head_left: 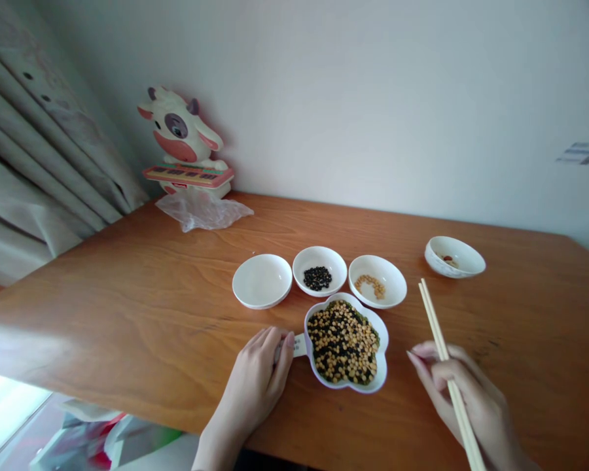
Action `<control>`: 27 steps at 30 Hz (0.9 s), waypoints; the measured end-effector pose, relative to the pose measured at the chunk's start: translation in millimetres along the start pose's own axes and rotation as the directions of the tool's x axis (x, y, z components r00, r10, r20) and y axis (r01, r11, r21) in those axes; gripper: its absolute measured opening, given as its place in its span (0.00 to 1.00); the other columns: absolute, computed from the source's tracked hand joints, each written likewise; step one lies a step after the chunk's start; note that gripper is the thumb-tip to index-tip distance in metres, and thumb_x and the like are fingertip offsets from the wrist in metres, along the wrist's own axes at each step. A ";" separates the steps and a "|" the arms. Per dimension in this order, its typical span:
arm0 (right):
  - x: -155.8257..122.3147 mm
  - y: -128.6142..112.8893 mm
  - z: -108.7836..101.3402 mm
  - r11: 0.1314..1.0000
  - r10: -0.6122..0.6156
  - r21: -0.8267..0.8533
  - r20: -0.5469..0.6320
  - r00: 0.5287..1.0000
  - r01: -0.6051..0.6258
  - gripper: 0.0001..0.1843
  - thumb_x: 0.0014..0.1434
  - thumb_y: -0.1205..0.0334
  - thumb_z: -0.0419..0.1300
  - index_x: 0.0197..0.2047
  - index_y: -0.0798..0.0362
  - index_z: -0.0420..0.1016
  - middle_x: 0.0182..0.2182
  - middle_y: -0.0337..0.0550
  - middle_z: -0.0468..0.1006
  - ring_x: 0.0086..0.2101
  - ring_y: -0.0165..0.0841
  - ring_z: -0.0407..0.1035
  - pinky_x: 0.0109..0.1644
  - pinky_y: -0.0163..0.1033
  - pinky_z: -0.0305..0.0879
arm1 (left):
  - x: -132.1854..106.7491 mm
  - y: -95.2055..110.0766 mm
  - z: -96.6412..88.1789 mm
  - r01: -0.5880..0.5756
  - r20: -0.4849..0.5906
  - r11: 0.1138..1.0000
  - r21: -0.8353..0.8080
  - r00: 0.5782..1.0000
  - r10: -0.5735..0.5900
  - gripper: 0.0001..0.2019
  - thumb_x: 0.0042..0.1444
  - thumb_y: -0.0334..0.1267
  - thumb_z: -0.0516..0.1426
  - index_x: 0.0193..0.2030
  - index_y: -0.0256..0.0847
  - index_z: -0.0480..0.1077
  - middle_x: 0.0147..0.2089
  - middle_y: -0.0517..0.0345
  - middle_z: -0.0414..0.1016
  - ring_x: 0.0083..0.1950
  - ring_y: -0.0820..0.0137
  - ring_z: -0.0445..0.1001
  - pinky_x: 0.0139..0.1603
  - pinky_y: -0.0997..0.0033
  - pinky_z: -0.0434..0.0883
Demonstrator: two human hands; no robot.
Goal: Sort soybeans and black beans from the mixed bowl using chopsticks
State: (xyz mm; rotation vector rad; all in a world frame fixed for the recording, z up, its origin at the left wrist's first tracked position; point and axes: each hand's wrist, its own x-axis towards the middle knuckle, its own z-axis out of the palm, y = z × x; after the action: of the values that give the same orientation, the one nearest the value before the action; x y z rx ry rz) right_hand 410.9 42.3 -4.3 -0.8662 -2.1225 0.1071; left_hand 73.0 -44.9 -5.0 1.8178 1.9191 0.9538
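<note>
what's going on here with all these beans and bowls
A person's left hand holds the handle of a flower-shaped dish of mixed beans, black, tan and some green. The right hand holds a pair of chopsticks, with nothing between their tips. Beyond the dish, three small white bowls stand in a row: black beans lie in the middle bowl and tan beans in the right bowl. A fourth bowl stands farther off to the right.

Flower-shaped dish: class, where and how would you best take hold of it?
Probably by the handle of the flower-shaped dish, coming from the left, where the left hand grips it. The handle juts out leftward, away from the beans, while the white bowls stand close along the far side.
</note>
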 end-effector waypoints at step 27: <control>65.4 3.5 -5.6 0.651 0.304 0.662 0.222 0.926 -0.372 0.21 0.76 0.55 0.50 0.35 0.49 0.78 0.26 0.42 0.75 0.31 0.34 0.70 0.33 0.39 0.68 | -4.9 1.7 -5.8 0.109 0.026 0.992 0.059 0.993 -0.111 0.14 0.76 0.44 0.49 0.37 0.45 0.66 0.32 0.61 0.74 0.32 0.68 0.73 0.35 0.70 0.67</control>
State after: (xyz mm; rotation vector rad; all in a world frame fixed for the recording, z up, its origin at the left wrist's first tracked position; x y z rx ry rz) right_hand 389.0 84.1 41.5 -0.7743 -1.7361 1.1004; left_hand 71.1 -51.0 -0.7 1.7267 2.0251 0.8394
